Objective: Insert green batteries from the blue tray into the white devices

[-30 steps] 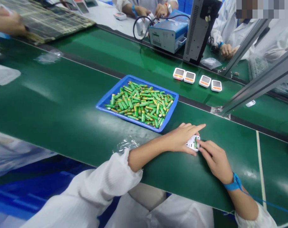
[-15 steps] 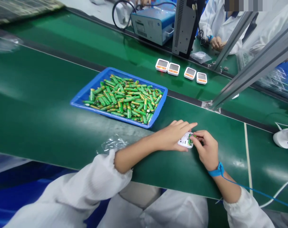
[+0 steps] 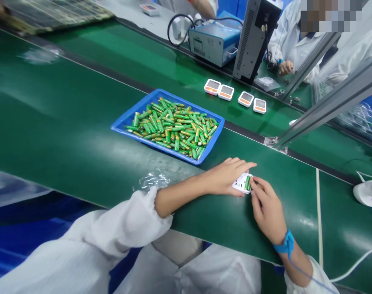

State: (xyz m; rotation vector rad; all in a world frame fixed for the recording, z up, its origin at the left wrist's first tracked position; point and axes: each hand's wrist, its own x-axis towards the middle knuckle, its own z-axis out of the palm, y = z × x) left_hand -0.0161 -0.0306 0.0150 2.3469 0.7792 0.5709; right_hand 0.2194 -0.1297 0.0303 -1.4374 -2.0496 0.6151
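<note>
My left hand (image 3: 223, 176) is closed around a small white device (image 3: 239, 183), gripping it by its sides just above the green tabletop. The device lies back side up, and green batteries (image 3: 247, 183) show in the open compartment at its right end; how many is hard to make out. From the right, my right hand (image 3: 268, 206) has its index fingertip on the battery at the compartment's edge, with the thumb bent close by. A blue strap (image 3: 286, 243) circles my right wrist. Beyond my left hand stands a blue tray (image 3: 124, 130) heaped with green and gold batteries (image 3: 176, 126).
Several white devices with orange strips (image 3: 226, 92) stand farther back. A metal post (image 3: 323, 94) slants up at right. Crumpled clear plastic (image 3: 155, 179) lies near my left forearm. A blue-grey instrument (image 3: 214, 43) stands at the back, and a co-worker's hand (image 3: 286, 67) shows beyond.
My right hand's fingers have drawn back slightly to the compartment's edge, and the battery now lies more visibly inside the device. The view has shifted a little.
</note>
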